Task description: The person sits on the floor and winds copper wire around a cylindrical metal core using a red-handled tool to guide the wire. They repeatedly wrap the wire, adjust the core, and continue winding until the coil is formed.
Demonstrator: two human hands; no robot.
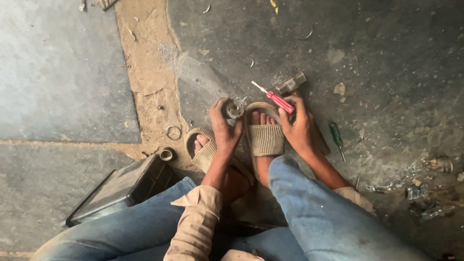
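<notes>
My left hand [223,126] holds a small round metal part [235,108] against the floor, just ahead of my sandalled feet. In my right hand [297,126] is a red-handled screwdriver [276,98], its thin shaft pointing up and left away from the part. A hammer [291,83] lies on the floor just beyond the right hand, its handle running under that hand. I sit low with both knees in blue jeans at the bottom of the view.
A green-handled screwdriver [336,137] lies to the right on the stone floor. A metal ring [173,132] and a short metal bush [166,154] lie to the left. A black box [116,191] sits by my left knee. Metal scraps [430,188] litter the right edge.
</notes>
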